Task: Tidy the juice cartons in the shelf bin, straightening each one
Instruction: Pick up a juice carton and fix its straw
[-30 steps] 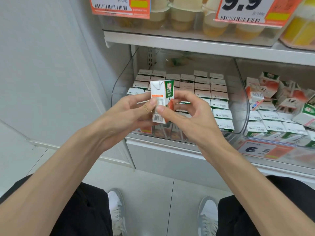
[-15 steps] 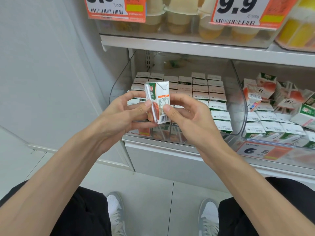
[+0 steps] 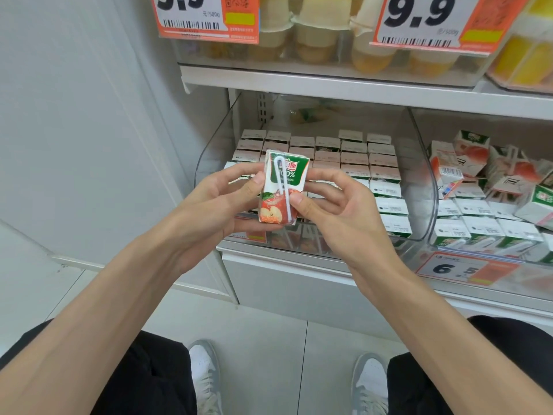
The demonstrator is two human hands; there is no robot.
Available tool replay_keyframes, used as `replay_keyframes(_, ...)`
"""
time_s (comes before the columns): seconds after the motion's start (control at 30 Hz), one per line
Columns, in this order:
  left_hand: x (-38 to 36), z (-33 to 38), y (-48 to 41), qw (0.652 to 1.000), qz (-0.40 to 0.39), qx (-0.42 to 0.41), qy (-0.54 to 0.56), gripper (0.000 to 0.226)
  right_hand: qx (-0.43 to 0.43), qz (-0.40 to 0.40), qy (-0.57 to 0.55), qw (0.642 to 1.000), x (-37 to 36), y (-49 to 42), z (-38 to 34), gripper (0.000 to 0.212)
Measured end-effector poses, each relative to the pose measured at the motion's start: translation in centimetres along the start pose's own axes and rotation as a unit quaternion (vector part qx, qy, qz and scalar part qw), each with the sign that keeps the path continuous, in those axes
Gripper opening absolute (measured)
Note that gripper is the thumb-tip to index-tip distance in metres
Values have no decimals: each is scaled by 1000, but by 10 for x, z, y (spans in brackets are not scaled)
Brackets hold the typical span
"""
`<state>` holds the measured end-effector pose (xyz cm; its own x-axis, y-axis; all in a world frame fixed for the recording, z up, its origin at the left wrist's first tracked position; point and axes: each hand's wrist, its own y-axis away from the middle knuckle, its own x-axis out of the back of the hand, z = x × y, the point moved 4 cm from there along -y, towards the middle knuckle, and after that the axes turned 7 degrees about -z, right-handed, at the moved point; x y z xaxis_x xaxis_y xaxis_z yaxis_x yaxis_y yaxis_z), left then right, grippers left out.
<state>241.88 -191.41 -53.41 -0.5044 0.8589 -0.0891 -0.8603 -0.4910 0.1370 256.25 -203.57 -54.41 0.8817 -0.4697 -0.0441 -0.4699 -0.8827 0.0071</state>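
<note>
White and green card with a red apple marks the one juice carton lifted clear of the shelf. It is held upright in front of the clear bin, just above its front rim. It is pinched at its left edge by the left hand and at its lower right by the right hand. The fingers of both are curled behind it, and the thumbs are pressed on the front. The straw is faced toward the camera, probably so the orientation can be checked before the carton is set back. Standing cartons are packed tops up, seemingly six across and seven deep, though glare blurs the count. Jumbled cartons are seen in the neighbouring bin.
</note>
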Motion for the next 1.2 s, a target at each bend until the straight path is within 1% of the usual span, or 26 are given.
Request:
replay_keyframes(0.1,-1,-2,0,1000,9,8,19,38,7,-1,31,999,-2,0,0,25)
replay_keyframes(0.2,-3,-3,1,1000,4,16,23,41,6,-14,79,997,-6,0,0,37)
replay_keyframes(0.33,-7,-1,2,1000,-22,15,6,37,2,-40,57,998,-11,5,-6,38)
replay_keyframes(0.43,-8,0,3,1000,-27,12,2,36,6,-45,61,997,-11,6,-8,44)
replay_keyframes(0.53,-8,1,3,1000,-19,19,6,37,2,-38,46,998,-10,4,-7,47)
replay_keyframes(0.63,-8,1,3,999,2,37,7,41,-17,-21,11,1000,-7,3,-6,56)
replay_keyframes(0.87,-8,0,3,997,21,67,-25,58,-40,-48,24,998,-12,4,-5,32)
replay_keyframes(0.97,-9,-1,1,995,32,90,-31,62,-46,-56,37,997,-12,4,-5,26)
replay_keyframes(1.2,-8,-1,0,992,65,111,-10,57,-48,-68,59,995,-13,4,-4,22)
